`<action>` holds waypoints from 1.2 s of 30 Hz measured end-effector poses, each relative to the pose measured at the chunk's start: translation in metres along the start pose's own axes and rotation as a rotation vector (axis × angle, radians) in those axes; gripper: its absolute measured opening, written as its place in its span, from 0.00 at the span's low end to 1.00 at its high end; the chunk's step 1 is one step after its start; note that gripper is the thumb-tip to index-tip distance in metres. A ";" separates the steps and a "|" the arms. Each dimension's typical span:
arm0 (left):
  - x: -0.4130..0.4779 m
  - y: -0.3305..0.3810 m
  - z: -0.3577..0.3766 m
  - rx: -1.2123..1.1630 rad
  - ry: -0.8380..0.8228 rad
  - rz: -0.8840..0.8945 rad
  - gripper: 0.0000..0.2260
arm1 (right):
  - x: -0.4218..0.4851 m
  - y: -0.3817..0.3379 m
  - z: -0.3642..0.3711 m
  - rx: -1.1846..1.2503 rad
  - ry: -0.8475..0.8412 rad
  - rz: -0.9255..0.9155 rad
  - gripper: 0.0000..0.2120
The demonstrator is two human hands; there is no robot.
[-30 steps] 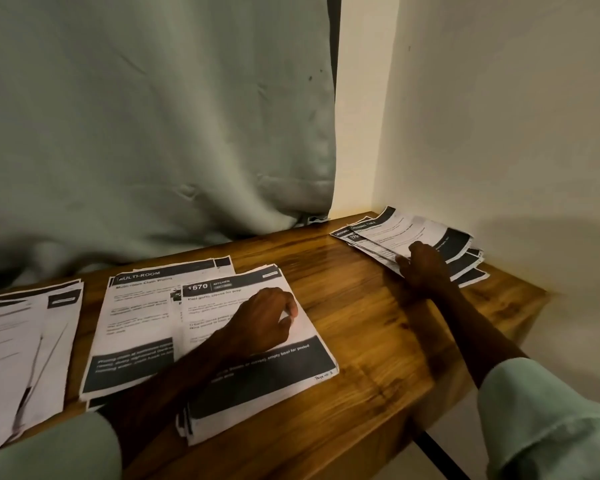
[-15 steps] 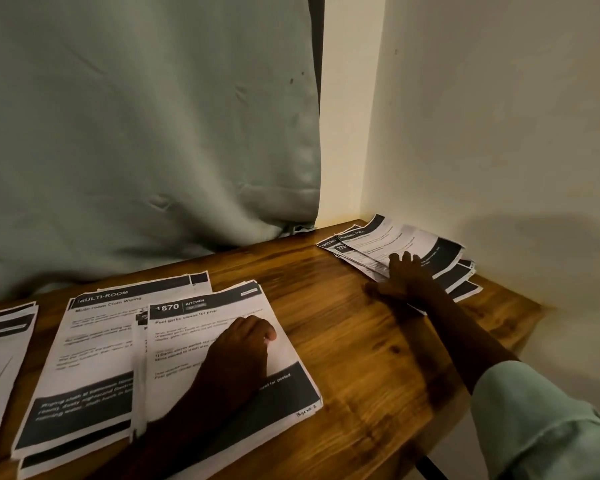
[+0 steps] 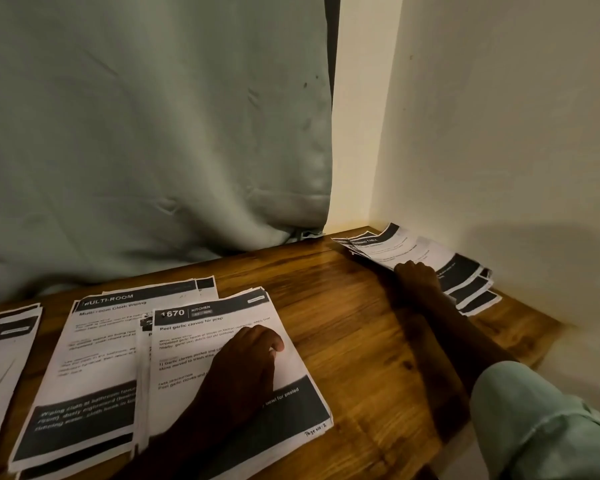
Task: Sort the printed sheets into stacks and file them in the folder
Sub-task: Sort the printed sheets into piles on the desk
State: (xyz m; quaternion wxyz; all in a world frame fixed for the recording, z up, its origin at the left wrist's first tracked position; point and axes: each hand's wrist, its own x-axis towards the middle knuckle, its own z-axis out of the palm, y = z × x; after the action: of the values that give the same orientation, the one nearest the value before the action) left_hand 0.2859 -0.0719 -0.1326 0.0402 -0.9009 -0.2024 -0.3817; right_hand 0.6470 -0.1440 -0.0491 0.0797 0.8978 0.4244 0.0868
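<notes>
Right hand moved from top of fanned stack back to its near edge. Fingers, splayed flat half a second ago, now bunched together, tips on the sheet edge; grip unclear.

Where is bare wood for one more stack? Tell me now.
Widest bare table lies between the kitchen stack and the corner stack, though the right arm crosses it. A narrow strip runs along the curtain. Left side is crowded with overlapping stacks.
</notes>
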 end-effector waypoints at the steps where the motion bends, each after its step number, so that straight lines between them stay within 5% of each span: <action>1: -0.001 -0.002 0.002 -0.023 0.003 -0.015 0.20 | -0.003 -0.004 -0.005 -0.013 0.004 -0.013 0.20; 15: -0.001 -0.002 -0.005 -0.137 -0.022 -0.008 0.09 | -0.110 -0.128 -0.054 0.163 -0.109 -0.170 0.29; 18: -0.002 -0.004 -0.002 -0.166 -0.004 -0.037 0.04 | -0.097 -0.116 -0.050 0.331 -0.082 -0.099 0.33; 22: -0.003 -0.005 0.000 -0.187 -0.004 -0.069 0.05 | -0.070 -0.063 -0.029 0.534 0.214 0.085 0.15; 24: -0.004 -0.006 0.001 -0.194 0.000 -0.065 0.05 | -0.058 -0.039 -0.013 0.583 0.270 0.204 0.20; 29: -0.003 -0.009 0.004 -0.195 0.014 -0.065 0.04 | -0.040 -0.027 0.017 0.648 0.092 0.350 0.40; 34: -0.002 -0.011 0.011 -0.158 0.034 -0.073 0.03 | -0.015 -0.017 0.051 0.770 0.163 0.362 0.46; 36: -0.002 -0.011 0.013 -0.154 0.042 -0.085 0.03 | -0.016 -0.014 0.060 0.813 0.275 0.370 0.35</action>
State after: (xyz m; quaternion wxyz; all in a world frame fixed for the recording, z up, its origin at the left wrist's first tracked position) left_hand 0.2884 -0.0594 -0.1442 -0.0411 -0.8838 -0.2098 -0.4162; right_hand 0.6398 -0.1514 -0.1120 -0.3524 0.8969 0.2635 0.0442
